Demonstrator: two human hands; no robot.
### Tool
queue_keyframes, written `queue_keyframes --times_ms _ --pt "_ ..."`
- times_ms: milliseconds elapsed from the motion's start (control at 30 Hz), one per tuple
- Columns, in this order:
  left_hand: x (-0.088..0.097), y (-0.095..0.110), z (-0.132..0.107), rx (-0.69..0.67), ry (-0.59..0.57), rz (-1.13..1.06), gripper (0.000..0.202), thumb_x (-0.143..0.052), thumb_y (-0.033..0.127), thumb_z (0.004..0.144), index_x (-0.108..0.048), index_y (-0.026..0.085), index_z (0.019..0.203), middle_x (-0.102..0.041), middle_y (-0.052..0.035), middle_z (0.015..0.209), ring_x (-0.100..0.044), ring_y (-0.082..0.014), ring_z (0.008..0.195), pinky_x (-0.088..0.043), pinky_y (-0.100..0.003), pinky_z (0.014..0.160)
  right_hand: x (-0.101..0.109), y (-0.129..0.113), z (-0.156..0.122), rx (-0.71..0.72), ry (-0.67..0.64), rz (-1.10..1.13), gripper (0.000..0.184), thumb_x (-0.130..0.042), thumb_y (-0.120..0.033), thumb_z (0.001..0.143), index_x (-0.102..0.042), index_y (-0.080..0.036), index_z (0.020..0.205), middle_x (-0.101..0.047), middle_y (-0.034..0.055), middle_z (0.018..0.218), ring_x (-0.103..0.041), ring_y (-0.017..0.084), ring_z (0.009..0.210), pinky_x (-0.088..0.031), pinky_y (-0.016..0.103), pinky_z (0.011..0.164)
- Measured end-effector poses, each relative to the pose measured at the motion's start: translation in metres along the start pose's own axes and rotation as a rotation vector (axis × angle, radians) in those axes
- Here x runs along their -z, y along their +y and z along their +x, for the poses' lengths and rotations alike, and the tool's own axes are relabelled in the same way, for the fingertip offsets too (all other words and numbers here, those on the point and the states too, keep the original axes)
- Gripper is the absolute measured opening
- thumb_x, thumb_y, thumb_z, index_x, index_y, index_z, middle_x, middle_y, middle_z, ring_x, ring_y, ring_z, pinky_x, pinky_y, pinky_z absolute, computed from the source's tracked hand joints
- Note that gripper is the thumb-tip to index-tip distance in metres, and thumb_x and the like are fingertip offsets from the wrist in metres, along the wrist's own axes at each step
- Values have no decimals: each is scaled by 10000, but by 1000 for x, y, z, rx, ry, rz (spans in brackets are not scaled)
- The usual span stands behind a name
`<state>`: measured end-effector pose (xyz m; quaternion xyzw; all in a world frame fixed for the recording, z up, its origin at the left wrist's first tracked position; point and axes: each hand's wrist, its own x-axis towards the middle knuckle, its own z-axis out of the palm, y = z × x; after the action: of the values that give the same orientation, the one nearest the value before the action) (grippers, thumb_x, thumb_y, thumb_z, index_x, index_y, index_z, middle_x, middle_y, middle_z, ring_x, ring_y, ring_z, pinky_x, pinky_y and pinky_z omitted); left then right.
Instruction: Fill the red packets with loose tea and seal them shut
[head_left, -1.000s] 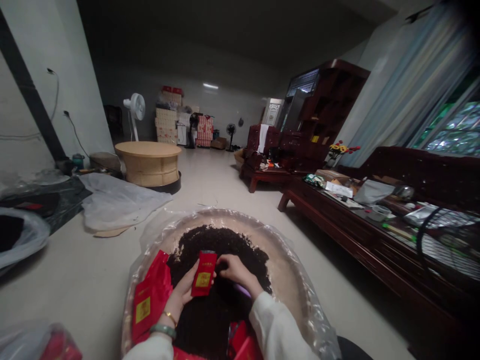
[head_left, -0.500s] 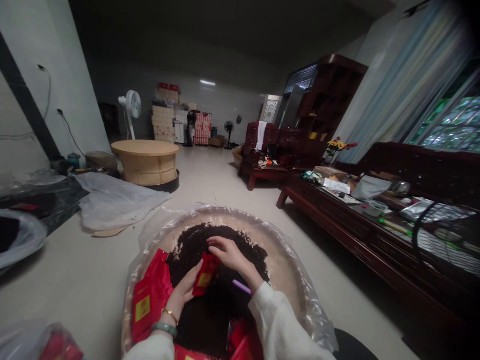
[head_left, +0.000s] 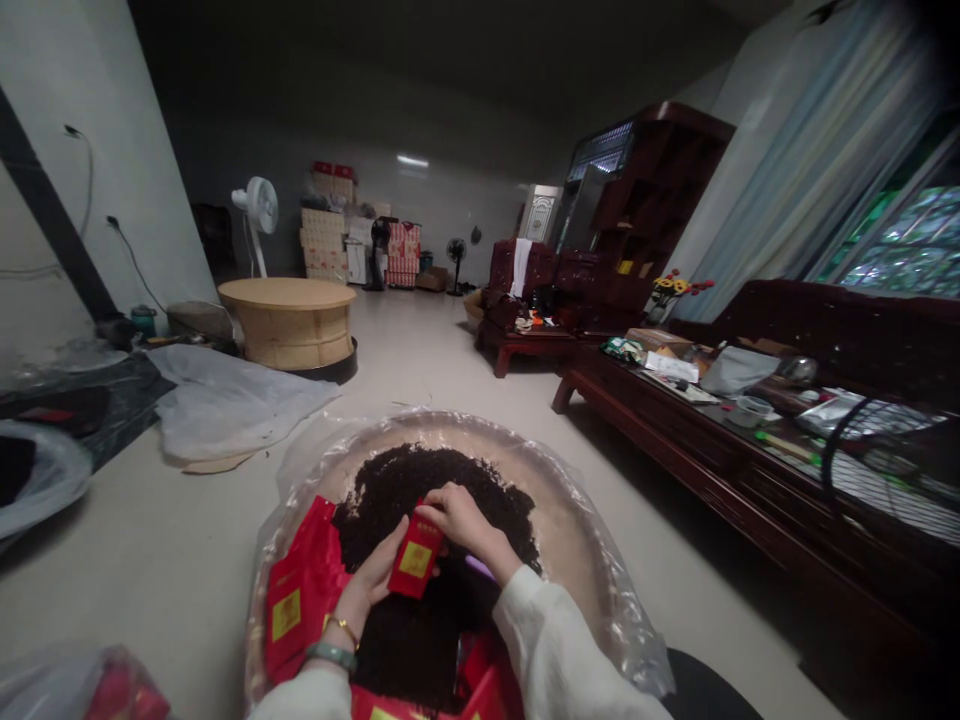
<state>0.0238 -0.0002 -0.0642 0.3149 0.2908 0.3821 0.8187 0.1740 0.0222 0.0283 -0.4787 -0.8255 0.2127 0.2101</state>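
A small red packet (head_left: 415,570) with a yellow label stands upright over a heap of dark, loose, leaf-like stuff (head_left: 420,468). My left hand (head_left: 375,568) is closed around its left side. The fingers of my right hand (head_left: 459,518) pinch the packet's top edge. Just under my right wrist shows part of a purple stick-like thing (head_left: 478,567), its far end hidden. Larger red bags (head_left: 300,590) with a yellow label lie left of my left hand, and more red packets (head_left: 491,685) lie close to me, partly behind my right sleeve.
The heap lies in a wide round basket (head_left: 581,510) lined with clear plastic. Left on the floor are a plastic sheet (head_left: 240,405) and a plastic-lined container (head_left: 64,490). A dark wooden table (head_left: 637,420) with clutter runs along the right. A round wicker stand (head_left: 292,325) is farther off.
My right hand has come down onto the packet's top edge, its fingers closing there. The packet has turned so its yellow label faces me more fully.
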Motion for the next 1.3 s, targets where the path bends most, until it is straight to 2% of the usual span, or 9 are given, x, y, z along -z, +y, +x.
queue_keyframes --times_ms 133,400,500,600,767,933,1000,1167,1300 --pt "-4 1 -1 -71 15 135 518 -711 493 685 -563 134 1029 -726 -100 804 -683 -192 583 -492 -261 546 -6 12 1 -12 4 180 213 -536 -285 868 -701 -180 784 -669 -4 691 -553 114 613 -352 197 561" --pt "1 -1 3 -186 224 139 493 -789 381 607 -565 137 971 -733 -122 880 -693 -197 624 -504 -268 566 -4 36 3 -111 412 139 286 -483 -335 888 -665 -168 744 -654 39 747 -553 154 732 -398 244 689" --pt "-2 -1 3 -196 222 132 544 -813 346 579 -581 130 1021 -729 -136 931 -703 -223 679 -522 -303 627 -5 32 -2 6 291 228 189 -594 -340 815 -675 -190 895 -660 39 855 -580 156 774 -425 243 699" --pt "-8 0 2 -170 165 156 555 -812 345 589 -589 115 1042 -731 -140 925 -708 -246 699 -532 -345 679 -12 28 -4 -26 147 302 145 -639 -310 768 -685 -192 839 -661 16 772 -595 145 697 -436 233 648" --pt "-11 1 3 -163 178 187 563 -824 343 561 -598 109 1021 -739 -125 871 -708 -249 690 -538 -347 672 -20 26 -5 -131 147 437 133 -606 -253 776 -658 -166 689 -635 -2 665 -581 126 618 -422 210 570" --pt "-17 1 7 -148 226 260 470 -819 310 542 -645 98 924 -742 -91 781 -691 -211 607 -534 -320 634 -19 26 -9 -129 145 427 149 -676 -252 719 -662 -178 847 -620 -21 718 -533 100 605 -396 191 548" --pt "-20 0 6 -105 204 310 444 -818 300 534 -657 90 890 -741 -92 764 -687 -208 591 -531 -313 621 -20 26 -9 -159 130 423 209 -709 -267 692 -666 -177 876 -602 -36 667 -505 93 572 -369 185 519" --pt "-24 -3 3 -24 72 303 475 -770 399 621 -621 107 965 -735 -115 814 -691 -209 588 -516 -290 565 -26 28 -8 -198 47 441 178 -678 -294 722 -665 -148 621 -584 -29 549 -485 86 510 -338 182 475" --pt "-19 -6 3 6 49 230 483 -713 476 680 -603 114 979 -725 -152 894 -699 -217 617 -506 -278 550 -26 40 -11 -201 78 415 269 -580 -343 801 -674 -142 650 -597 -20 568 -506 93 531 -342 189 493"
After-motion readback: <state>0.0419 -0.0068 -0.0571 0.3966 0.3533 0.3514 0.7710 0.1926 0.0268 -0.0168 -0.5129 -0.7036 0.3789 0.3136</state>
